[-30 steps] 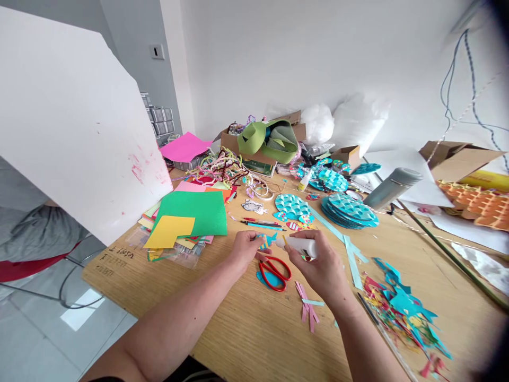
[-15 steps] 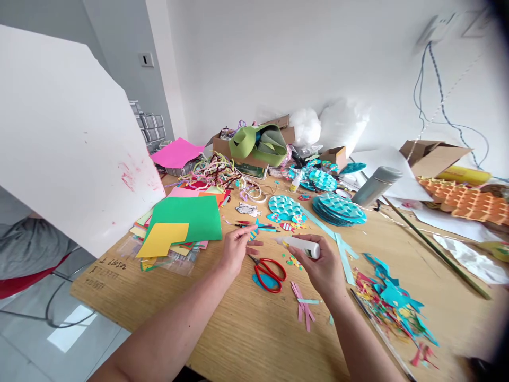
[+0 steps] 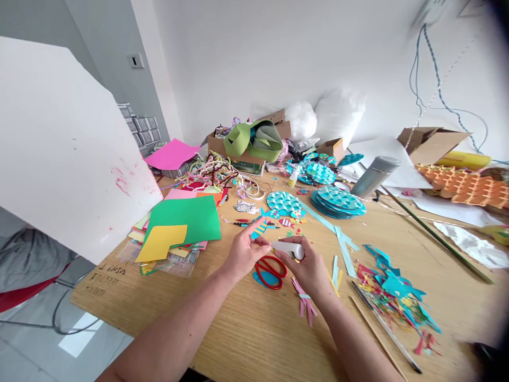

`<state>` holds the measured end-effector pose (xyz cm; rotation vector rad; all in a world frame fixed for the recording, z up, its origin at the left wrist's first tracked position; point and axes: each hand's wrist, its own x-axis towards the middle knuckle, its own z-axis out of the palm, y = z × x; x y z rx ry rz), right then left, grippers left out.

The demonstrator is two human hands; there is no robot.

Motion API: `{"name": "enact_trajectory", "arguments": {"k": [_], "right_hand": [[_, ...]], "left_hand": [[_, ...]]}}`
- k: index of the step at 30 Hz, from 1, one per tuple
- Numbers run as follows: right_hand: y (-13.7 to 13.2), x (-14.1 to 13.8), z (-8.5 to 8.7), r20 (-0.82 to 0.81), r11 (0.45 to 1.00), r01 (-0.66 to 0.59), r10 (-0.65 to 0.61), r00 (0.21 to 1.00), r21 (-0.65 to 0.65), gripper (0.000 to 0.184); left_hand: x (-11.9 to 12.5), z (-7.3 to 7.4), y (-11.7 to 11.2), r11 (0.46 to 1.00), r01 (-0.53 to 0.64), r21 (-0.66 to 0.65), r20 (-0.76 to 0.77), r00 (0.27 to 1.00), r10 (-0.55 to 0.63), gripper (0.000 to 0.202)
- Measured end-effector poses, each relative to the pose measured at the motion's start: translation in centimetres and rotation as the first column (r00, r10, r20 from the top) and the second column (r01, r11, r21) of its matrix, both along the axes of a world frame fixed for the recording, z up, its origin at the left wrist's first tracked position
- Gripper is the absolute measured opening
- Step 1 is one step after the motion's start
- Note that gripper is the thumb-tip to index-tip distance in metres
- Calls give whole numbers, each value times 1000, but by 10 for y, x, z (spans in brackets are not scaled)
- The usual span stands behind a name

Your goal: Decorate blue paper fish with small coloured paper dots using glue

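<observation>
A blue paper fish with yellow stripes (image 3: 259,229) is in my left hand (image 3: 243,252), held up by the fingers. My right hand (image 3: 310,269) is wrapped round a white glue bottle (image 3: 292,249) that lies nearly level, its nozzle pointing left. The nozzle end meets the thumb and fingertips of my left hand; whether they grip it I cannot tell. Just below the hands, red-handled scissors (image 3: 271,280) rest on the table, over a blue paper oval (image 3: 262,278). Small paper fish (image 3: 287,223) lie beyond the bottle.
Coloured paper sheets (image 3: 191,217) are stacked at left beside a tall white board (image 3: 79,159). Blue scale-patterned discs (image 3: 336,204) and a grey flask (image 3: 376,178) stand at back right. Blue paper scraps (image 3: 397,289), thin sticks and pink strips (image 3: 304,302) lie to the right.
My right hand has moved left with the glue bottle, bringing its nozzle to my left fingertips. The striped fish now shows more fully. Yellow and pale strips by my right wrist have come into view.
</observation>
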<state>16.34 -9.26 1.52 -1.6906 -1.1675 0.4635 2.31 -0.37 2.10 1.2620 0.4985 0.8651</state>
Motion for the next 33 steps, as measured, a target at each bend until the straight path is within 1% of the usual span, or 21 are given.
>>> {"name": "enact_trajectory", "arguments": {"k": [3, 6, 8, 10, 11, 12, 13, 14, 16, 18, 20, 21, 23, 24, 25, 26, 27, 28, 29, 31, 33], "right_hand": [[0, -4, 0, -30, 1000, 8, -8, 1000, 1, 46], [0, -1, 4, -62, 1000, 23, -23, 998, -1, 47], [-1, 9, 9, -99, 997, 79, -77, 992, 17, 49], [-2, 27, 11, -111, 977, 208, -201, 973, 53, 50], [-4, 38, 10, -95, 957, 276, -267, 959, 88, 49], [-5, 50, 8, -56, 916, 384, -380, 923, 117, 49], [-6, 62, 4, -5, 875, 471, -474, 881, 113, 48], [-7, 74, -2, 59, 834, 547, -551, 832, 78, 46], [-10, 93, -16, 212, 790, 612, -605, 767, 42, 40], [-11, 104, -27, 333, 803, 596, -570, 751, 30, 36], [-11, 105, -32, 428, 836, 548, -506, 749, 31, 35], [-10, 100, -30, 469, 851, 522, -483, 740, 53, 35], [-8, 84, -21, 522, 884, 447, -448, 726, 137, 35], [-6, 72, -14, 506, 900, 399, -431, 748, 176, 34], [-5, 59, -7, 460, 932, 312, -361, 811, 182, 32], [-4, 44, 0, 389, 967, 201, -248, 887, 157, 31], [-2, 30, 5, 327, 989, 98, -128, 936, 107, 31], [-2, 18, 9, 289, 999, 3, -14, 957, 41, 31], [-1, 7, 12, 251, 998, -56, 56, 966, -5, 31], [-1, -9, 13, 177, 993, -107, 115, 977, -57, 31], [-2, -15, 12, 111, 991, -105, 114, 987, -84, 32]], "left_hand": [[1, -3, 2, 999, -38, 6, -48, 998, 38, 71], [0, -1, 4, 996, -86, -41, -35, 996, 84, 68], [-1, 1, 6, 988, -132, -83, -6, 991, 132, 68], [-2, 2, 8, 979, -166, -118, 20, 985, 169, 68], [-2, 3, 9, 977, -171, -129, 29, 984, 176, 69], [-3, 3, 9, 975, -171, -138, 36, 983, 178, 70], [-2, 3, 9, 976, -164, -146, 40, 984, 172, 70], [-2, 2, 8, 976, -154, -153, 41, 986, 162, 71], [-1, 1, 7, 978, -132, -165, 35, 990, 139, 71], [0, 0, 5, 978, -114, -176, 27, 992, 121, 72], [0, 0, 4, 976, -108, -188, 28, 993, 115, 71], [1, 0, 4, 975, -106, -195, 34, 993, 115, 71], [1, 0, 3, 973, -104, -207, 46, 992, 116, 69], [1, 0, 3, 972, -102, -209, 46, 992, 114, 69], [2, -1, 3, 973, -99, -209, 42, 993, 110, 68], [2, -1, 3, 974, -93, -208, 35, 994, 102, 68], [2, -1, 3, 975, -89, -206, 29, 995, 97, 68], [2, -2, 3, 975, -85, -205, 27, 995, 93, 68], [2, -2, 3, 975, -83, -205, 28, 996, 91, 68], [2, -3, 3, 977, -77, -201, 32, 996, 85, 67], [2, -3, 3, 978, -68, -196, 21, 997, 73, 65]]}}
